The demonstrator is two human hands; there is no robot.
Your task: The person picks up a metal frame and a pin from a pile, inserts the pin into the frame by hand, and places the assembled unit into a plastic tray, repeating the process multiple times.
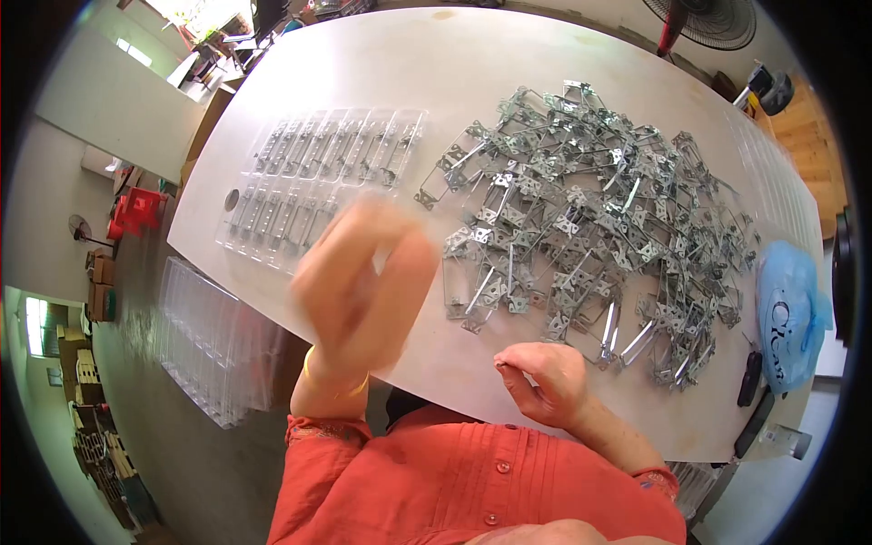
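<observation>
My left hand is smeared by motion above the near edge of the clear plastic tray, and its fingers are too blurred to read. Thin metal brackets lie in rows in the tray's slots. At the table's front edge, my right hand is closed, thumb and fingertips drawn together in a pinch. What the pinch holds, if anything, is too small to make out. Just beyond this hand spreads a large heap of loose metal brackets with wire-like rods.
A blue plastic bag sits at the right of the white table, with a dark object beside it. Stacked clear trays stand low at the left. More clear trays lie at the far right. A fan stands behind.
</observation>
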